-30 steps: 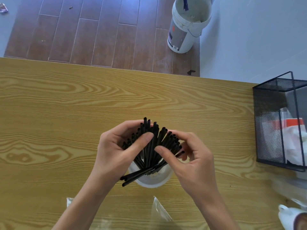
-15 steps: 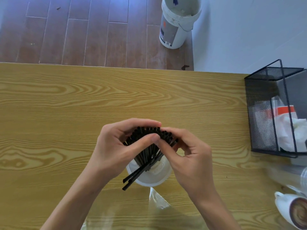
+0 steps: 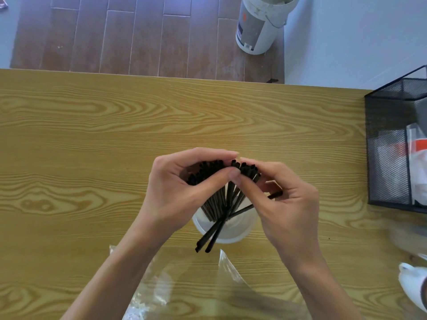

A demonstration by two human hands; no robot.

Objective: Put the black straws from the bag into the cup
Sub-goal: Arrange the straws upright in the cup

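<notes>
A bundle of black straws (image 3: pixel 219 197) stands in a white cup (image 3: pixel 240 232) at the middle of the wooden table (image 3: pixel 92 146). My left hand (image 3: pixel 175 192) and my right hand (image 3: pixel 284 204) both close around the straws' upper ends, thumbs meeting over the tops. Two straws lean out over the cup's near rim, and one sticks out sideways under my right fingers. The clear plastic bag (image 3: pixel 198 285) lies flat on the table between my forearms, just in front of the cup.
A black wire-mesh basket (image 3: pixel 388 144) with white and orange packaging stands at the table's right edge. A white mug (image 3: pixel 413 287) sits at the near right corner. Beyond the table's far edge, a white bucket (image 3: pixel 258 26) stands on the floor.
The straws, fanned out high a second ago, are pressed lower and closer together in the cup. Both hands have closed over their tops. One straw now pokes out to the right.
</notes>
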